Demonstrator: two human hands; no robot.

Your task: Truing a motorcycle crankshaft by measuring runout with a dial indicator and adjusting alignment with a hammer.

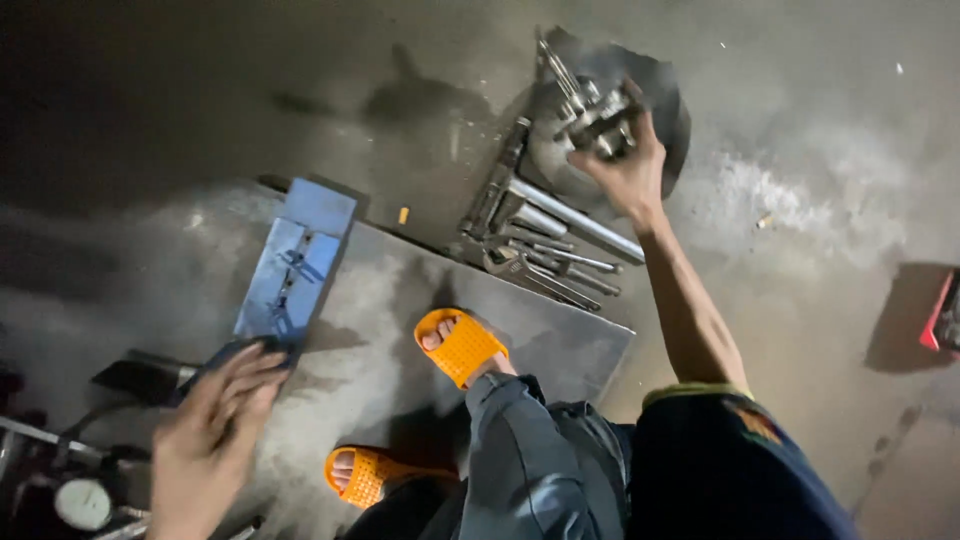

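My right hand (pixel 625 170) reaches forward over a dark round pan (pixel 672 100) on the floor and grips a cluster of metal sockets and tool pieces (pixel 597 112). My left hand (pixel 215 430) is low at the left, its fingers resting on the near end of a long flat blue metal piece (pixel 297 265) that lies on the floor. Both of my feet, in orange slippers (pixel 460 345), stand on a grey sheet (pixel 560 345).
A pile of wrenches, a pipe and an adjustable spanner (pixel 540 245) lies beside the pan. A machine part with a round gauge (pixel 82 503) sits at the lower left. A red object (pixel 945 310) is at the right edge. The concrete floor is dusty.
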